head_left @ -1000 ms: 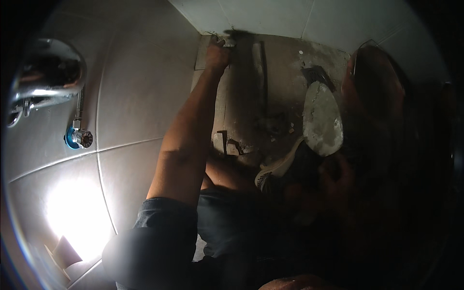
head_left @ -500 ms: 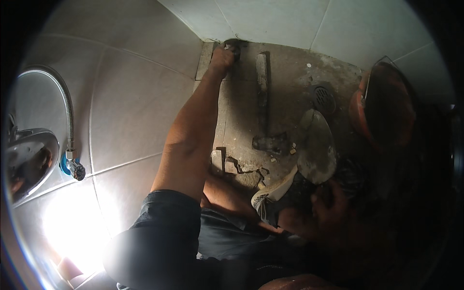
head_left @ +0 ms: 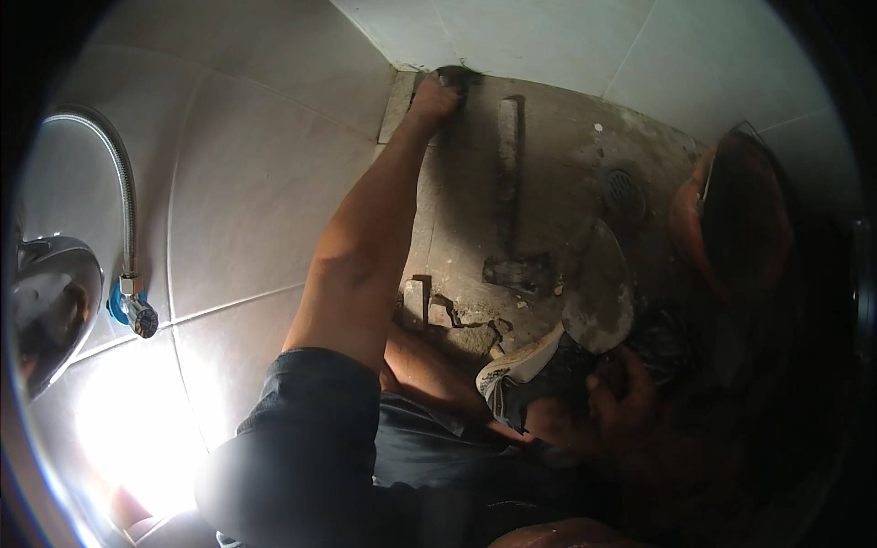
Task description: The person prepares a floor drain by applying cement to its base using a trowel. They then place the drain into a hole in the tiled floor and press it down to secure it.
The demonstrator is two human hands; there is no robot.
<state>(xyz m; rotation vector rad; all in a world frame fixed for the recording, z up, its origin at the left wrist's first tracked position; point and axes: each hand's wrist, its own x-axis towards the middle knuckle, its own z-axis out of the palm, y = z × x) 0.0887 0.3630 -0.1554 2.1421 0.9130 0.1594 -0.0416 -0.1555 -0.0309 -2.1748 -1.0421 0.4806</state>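
Note:
My left arm reaches away to the far corner of the floor, by the wall. There my left hand (head_left: 437, 96) is closed round a small dark thing, mostly hidden by the fingers and shadow. Right of it lies a dusty hammer (head_left: 509, 173), its handle pointing at the far wall and its dark head nearer me. My right hand (head_left: 626, 388) is low on the right in deep shadow, fingers apart, with nothing visible in them. It is near a flat, pale grey oval piece (head_left: 598, 292) and a crumpled black thing (head_left: 662, 342).
An orange bucket (head_left: 690, 215) with a wire handle stands tilted at the right. Near it is a round floor drain (head_left: 626, 194). Broken tile pieces (head_left: 414, 303) and rubble lie by my leg and shoe (head_left: 521, 365). A metal hose (head_left: 123, 183) and valve (head_left: 139, 315) are on the left wall.
The view has shifted slightly. My left hand stays at the far corner, a little turned over the dark thing. The right hand keeps its place beside the grey oval piece.

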